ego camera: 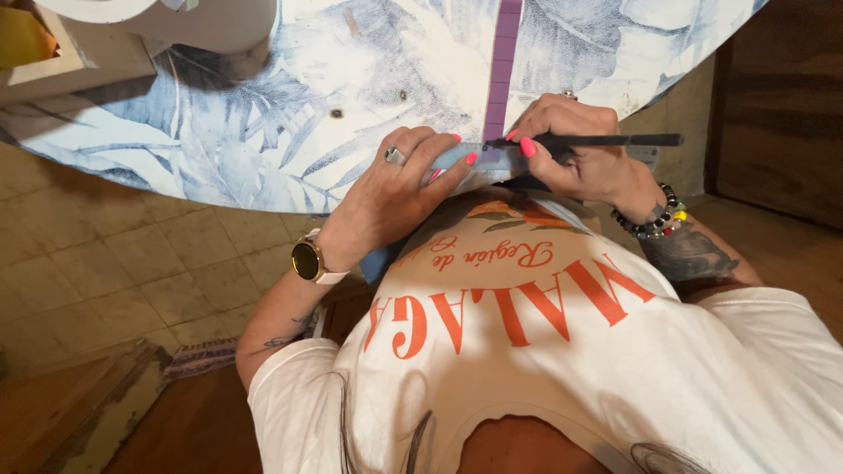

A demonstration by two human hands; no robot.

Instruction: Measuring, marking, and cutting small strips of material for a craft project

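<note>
Centre of frame: a row of small purple tiles (505, 61) runs from the top edge down to the round tabletop (263, 132) rim; the strip appears laid right to the edge. Left hand (399, 189) presses flat on a pale blue strip (457, 158) at the rim. Right hand (571, 149) pinches a slim black tool (606, 140), tip at the lowest tile. Tabletop: worn, matte leaf print.
</note>
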